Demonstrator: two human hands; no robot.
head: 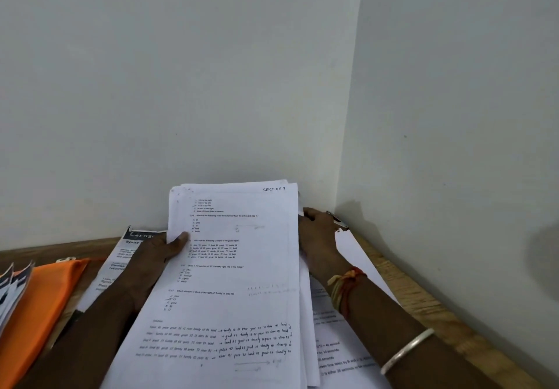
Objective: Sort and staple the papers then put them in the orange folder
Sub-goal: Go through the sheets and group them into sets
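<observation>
Fingers point(308, 214) of the right hand point(317, 234) curl round one edge of the papers point(236, 282) while the left hand point(157, 252) pinches the other, seemingly squaring the stack before stapling, near the table's point(423, 298) far right corner; the orange folder point(45, 298) lies at its left edge.

Both hands point(157, 252) point(317, 237) grip the papers point(236, 282) upright.

An office corner: wooden desk point(429, 301), printed papers point(236, 282), orange folder point(45, 298).
</observation>
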